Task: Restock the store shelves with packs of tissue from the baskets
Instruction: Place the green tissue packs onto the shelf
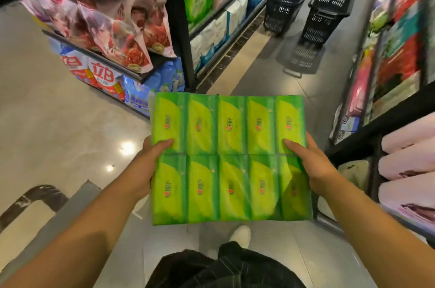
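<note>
A large green multipack of tissue, two rows of small green packets under clear wrap, is held flat in front of me at waist height. My left hand grips its left edge, thumb on top and fingers underneath. My right hand grips the right edge the same way. Two black plastic baskets stand on the aisle floor farther ahead; what is inside them cannot be made out.
Black shelving at the left holds pink, green and blue-white packs. A shelf unit at the right carries pink packs close to my right arm. The grey floor aisle runs between them. My shoe shows below.
</note>
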The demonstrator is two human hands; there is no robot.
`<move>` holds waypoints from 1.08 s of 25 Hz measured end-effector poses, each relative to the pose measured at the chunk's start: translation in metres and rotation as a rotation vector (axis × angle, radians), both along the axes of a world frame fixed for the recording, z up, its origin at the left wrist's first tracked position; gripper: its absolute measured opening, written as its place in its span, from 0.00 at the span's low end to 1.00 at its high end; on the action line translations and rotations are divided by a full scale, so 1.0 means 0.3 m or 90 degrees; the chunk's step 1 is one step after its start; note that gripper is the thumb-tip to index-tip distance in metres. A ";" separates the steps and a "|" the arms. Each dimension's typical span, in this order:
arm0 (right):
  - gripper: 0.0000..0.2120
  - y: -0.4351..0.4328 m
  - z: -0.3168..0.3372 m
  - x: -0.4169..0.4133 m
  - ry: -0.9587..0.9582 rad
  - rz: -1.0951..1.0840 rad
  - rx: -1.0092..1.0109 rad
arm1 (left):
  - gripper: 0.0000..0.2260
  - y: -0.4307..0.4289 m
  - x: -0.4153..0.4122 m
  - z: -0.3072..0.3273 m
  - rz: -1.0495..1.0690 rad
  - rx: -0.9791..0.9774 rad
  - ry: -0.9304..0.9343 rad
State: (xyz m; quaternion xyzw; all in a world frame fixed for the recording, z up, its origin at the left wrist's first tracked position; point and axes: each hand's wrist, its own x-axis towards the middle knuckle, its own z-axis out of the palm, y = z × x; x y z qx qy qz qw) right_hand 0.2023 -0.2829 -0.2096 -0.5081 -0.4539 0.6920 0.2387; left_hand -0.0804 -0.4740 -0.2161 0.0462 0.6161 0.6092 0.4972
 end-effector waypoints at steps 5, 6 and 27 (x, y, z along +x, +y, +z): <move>0.20 0.389 0.053 -0.141 0.002 -0.006 0.014 | 0.11 0.391 -0.144 0.048 -0.003 0.015 0.014; 0.19 0.474 0.051 -0.178 0.002 -0.010 0.018 | 0.14 0.477 -0.190 0.051 -0.007 0.020 0.015; 0.32 2.215 0.086 -1.110 0.003 0.044 0.059 | 0.44 2.081 -1.015 0.116 0.077 -0.077 0.214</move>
